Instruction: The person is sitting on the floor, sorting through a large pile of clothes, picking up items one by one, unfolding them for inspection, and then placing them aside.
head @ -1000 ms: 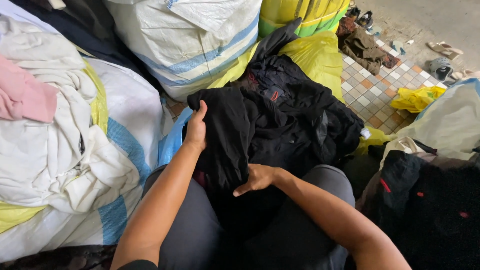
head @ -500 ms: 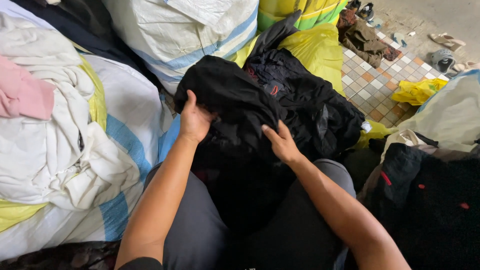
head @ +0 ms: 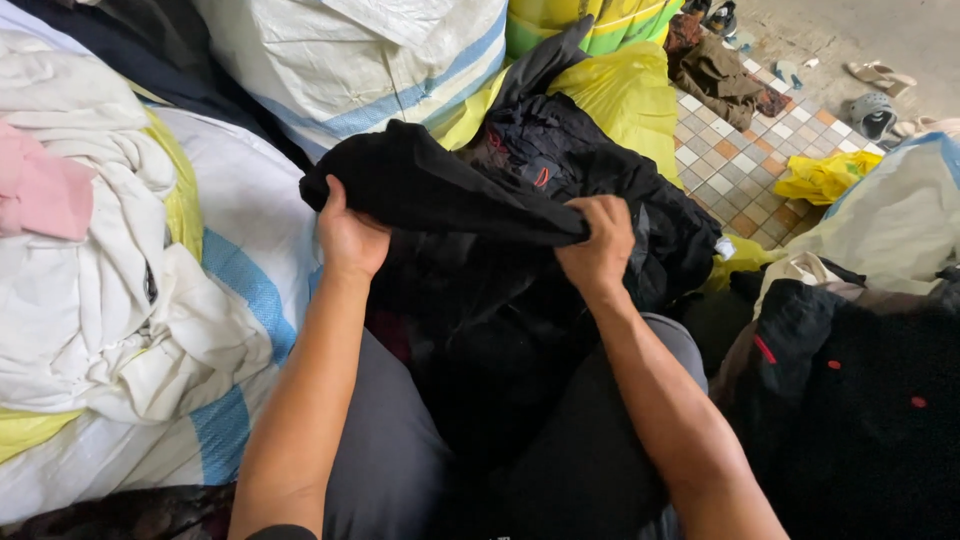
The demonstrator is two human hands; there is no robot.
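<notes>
Both hands hold one black garment [head: 450, 195] stretched above the lap: the left hand [head: 350, 238] has its grip closed on the end at about 9 o'clock, and the right hand [head: 600, 240] is clenched on the end at 3 o'clock. Judging by this, the step in hand is lifting the piece clear of the dark clothes pile [head: 590, 170] at 12 o'clock. Next it would need firm holds while the cloth hangs free of the white sack [head: 240, 210] at 9 o'clock.

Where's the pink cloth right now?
In the head view the pink cloth lies at the far left edge, on top of the heap of white fabric, well left of the left hand gripping the black garment.
</notes>
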